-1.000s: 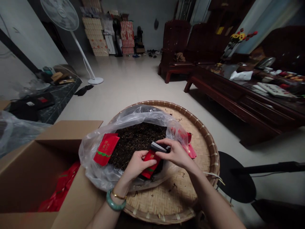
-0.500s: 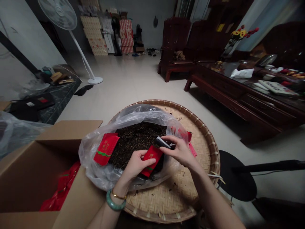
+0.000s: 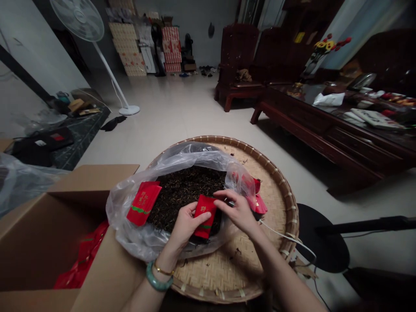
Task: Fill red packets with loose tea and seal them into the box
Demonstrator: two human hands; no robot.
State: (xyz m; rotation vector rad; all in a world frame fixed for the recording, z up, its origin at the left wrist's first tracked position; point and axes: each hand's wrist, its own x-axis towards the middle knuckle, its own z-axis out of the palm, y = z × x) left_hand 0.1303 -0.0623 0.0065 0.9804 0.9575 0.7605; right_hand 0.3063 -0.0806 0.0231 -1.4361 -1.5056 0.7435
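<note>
A small red packet with gold characters and a green band is pinched upright between the thumb and fingers of my left hand, above a pile of dark loose tea leaves. My right hand is closed, its thumb and fingertips at the packet's upper right corner. A dark handheld device shows partly between its fingers, mostly hidden by the hand. From behind that hand runs a white cord. The leaves lie in a clear plastic bag, with a stack of red packets on its left side.
The bag rests on a round woven bamboo tray. More red packets lie at the bag's right. An open cardboard box at left contains red packets. Behind are a white fan and a dark wooden table.
My right hand has turned the device down into the palm and brought its fingertips to the packet's corner. The packet stands more upright. The white cord now lies across the tray's right side.
</note>
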